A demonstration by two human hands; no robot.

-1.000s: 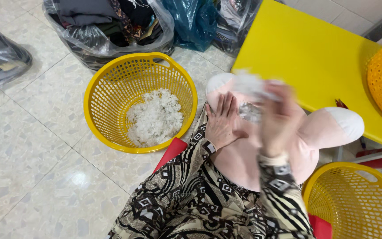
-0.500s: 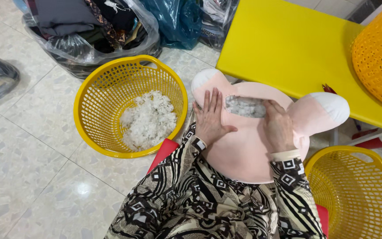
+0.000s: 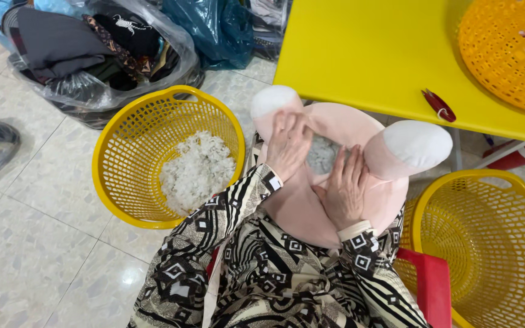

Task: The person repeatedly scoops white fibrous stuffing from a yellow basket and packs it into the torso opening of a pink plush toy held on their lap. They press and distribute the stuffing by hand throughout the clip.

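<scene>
Both hands flat and open on the pink plush toy [image 3: 311,200] in my lap, left hand [image 3: 288,144] and right hand [image 3: 343,189] pressing white stuffing [image 3: 322,155] into its opening, toy looks partly filled, plenty of fill left in yellow basket [image 3: 123,176] beside me.

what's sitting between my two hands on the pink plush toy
In the head view, a clump of white stuffing shows in the pink plush toy, between the left hand and right hand.
</scene>
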